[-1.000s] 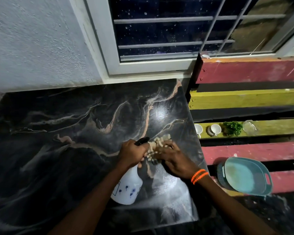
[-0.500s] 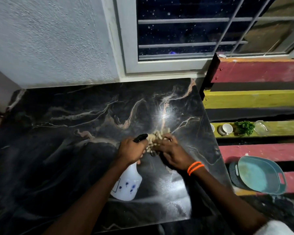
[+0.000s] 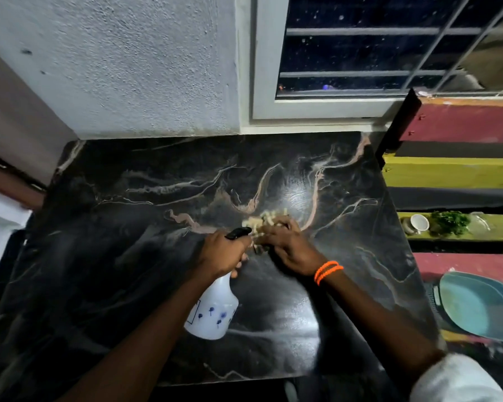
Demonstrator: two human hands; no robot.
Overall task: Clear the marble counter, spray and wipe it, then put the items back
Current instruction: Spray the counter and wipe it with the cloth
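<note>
Step in hand: wiping. My left hand [image 3: 221, 256] fingers grip the spray bottle [image 3: 212, 311] neck; my right hand [image 3: 291, 250] fingers bunch the pale cloth [image 3: 266, 221] on the desk [image 3: 128, 227], just ahead of them. Next, I judge: broader strokes across unwiped marble.

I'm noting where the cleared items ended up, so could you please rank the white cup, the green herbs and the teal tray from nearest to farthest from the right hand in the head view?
From the right hand:
1. White cup, on the yellow-green slat to the right, just past the counter edge.
2. Green herbs, same slat, further right beside the cup.
3. Teal tray, lower right, on the red slats.
</note>
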